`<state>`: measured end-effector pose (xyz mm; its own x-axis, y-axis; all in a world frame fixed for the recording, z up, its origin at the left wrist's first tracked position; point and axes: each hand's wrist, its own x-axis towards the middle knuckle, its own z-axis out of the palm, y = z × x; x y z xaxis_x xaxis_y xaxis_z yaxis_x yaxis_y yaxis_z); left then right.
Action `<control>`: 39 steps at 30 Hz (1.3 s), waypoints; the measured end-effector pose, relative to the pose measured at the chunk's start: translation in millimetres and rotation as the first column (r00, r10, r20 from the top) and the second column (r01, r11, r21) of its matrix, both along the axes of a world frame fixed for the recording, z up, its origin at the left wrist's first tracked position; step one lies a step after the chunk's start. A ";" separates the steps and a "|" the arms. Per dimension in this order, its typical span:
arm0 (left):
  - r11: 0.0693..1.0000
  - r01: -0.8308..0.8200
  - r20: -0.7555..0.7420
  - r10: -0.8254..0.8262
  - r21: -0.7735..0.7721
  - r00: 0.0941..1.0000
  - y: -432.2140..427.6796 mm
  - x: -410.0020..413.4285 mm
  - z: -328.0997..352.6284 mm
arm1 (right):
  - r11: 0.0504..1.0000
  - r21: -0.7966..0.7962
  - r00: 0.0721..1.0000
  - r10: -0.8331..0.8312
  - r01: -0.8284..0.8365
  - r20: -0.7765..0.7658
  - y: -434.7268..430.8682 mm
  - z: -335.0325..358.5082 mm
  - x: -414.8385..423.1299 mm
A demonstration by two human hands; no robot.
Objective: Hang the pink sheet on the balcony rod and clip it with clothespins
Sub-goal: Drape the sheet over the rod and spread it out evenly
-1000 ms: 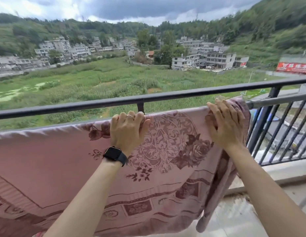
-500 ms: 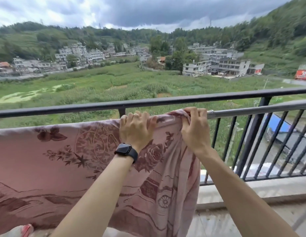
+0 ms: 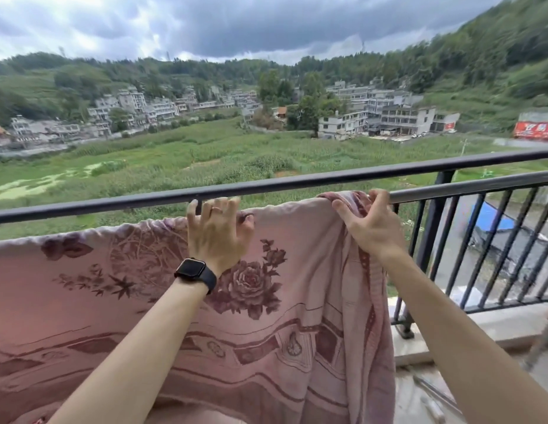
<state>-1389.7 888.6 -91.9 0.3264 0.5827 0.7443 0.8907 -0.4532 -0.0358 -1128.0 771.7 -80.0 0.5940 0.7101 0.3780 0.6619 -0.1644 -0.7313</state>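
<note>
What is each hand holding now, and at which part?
The right hand grips the pink sheet at its bunched right end, on top of the rod. The left hand only rests on the sheet's top fold.

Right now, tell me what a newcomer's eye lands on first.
The pink sheet draped over the rod fills the lower left. At its top edge the left hand presses it and the right hand grips its bunched end. Beyond, a village lies under dark clouds.
</note>
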 end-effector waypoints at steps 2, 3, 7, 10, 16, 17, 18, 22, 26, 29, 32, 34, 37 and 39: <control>0.998 0.060 -0.017 -0.061 -0.036 0.998 -0.7 24.1 6.1 | 0.999 -0.049 0.998 0.006 -0.003 0.063 15.3 8.6 -17.5; 0.995 0.070 -0.023 -0.071 -0.069 0.997 0.0 30.4 6.3 | 1.000 -0.026 0.998 -0.004 0.006 0.063 21.3 11.3 -22.3; 0.998 0.058 -0.097 -0.057 0.010 0.994 21.2 12.7 -5.8 | 0.959 0.235 0.982 -0.126 0.158 -0.144 26.1 12.8 -10.0; 0.997 0.053 -0.114 -0.048 0.049 0.992 37.5 -16.2 -10.3 | 0.941 0.277 0.978 -0.162 0.193 -0.132 30.7 -12.3 -23.5; 0.983 0.133 -0.157 -0.113 0.125 0.981 59.0 -65.3 -17.7 | 0.897 0.407 0.983 -0.122 0.170 -0.140 38.8 -8.4 -37.4; 0.981 0.141 -0.163 -0.119 0.134 0.979 64.3 -74.5 -17.7 | 0.872 0.445 0.975 -0.144 0.205 -0.166 41.5 1.6 -36.0; 0.979 0.144 -0.165 -0.120 0.142 0.979 68.7 -82.3 -17.9 | 0.841 0.471 0.960 -0.188 0.267 -0.209 45.2 8.2 -32.9; 0.987 0.115 -0.150 -0.098 0.109 0.984 73.4 -106.0 -20.3 | 0.864 0.267 0.881 -0.332 0.427 -0.337 49.6 -14.3 -27.9; 1.000 0.020 -0.094 -0.019 0.008 0.995 68.3 -102.5 -8.9 | 0.951 0.174 0.928 -0.189 0.254 -0.321 42.4 -47.6 -46.2; 0.996 0.081 -0.089 -0.083 -0.029 0.993 56.5 -68.0 5.5 | 0.964 0.169 0.961 -0.165 0.204 -0.221 45.4 -29.1 -61.7; 0.981 0.174 -0.081 -0.181 -0.081 0.980 44.1 -21.9 14.1 | 0.985 0.122 0.986 -0.132 0.120 0.098 58.2 -8.5 -70.9; 0.980 0.155 -0.106 -0.168 -0.123 0.980 45.8 -1.8 14.2 | 0.968 0.190 0.959 -0.203 0.167 0.196 64.0 8.9 -58.1; 0.996 0.073 -0.104 -0.079 -0.056 0.991 58.8 -12.9 4.1 | 0.883 0.307 0.925 -0.379 0.356 0.017 63.4 19.6 -19.7; 0.999 0.039 -0.107 -0.036 0.026 0.994 65.3 -28.0 -4.3 | 0.880 0.255 0.913 -0.407 0.401 -0.031 56.5 2.9 2.0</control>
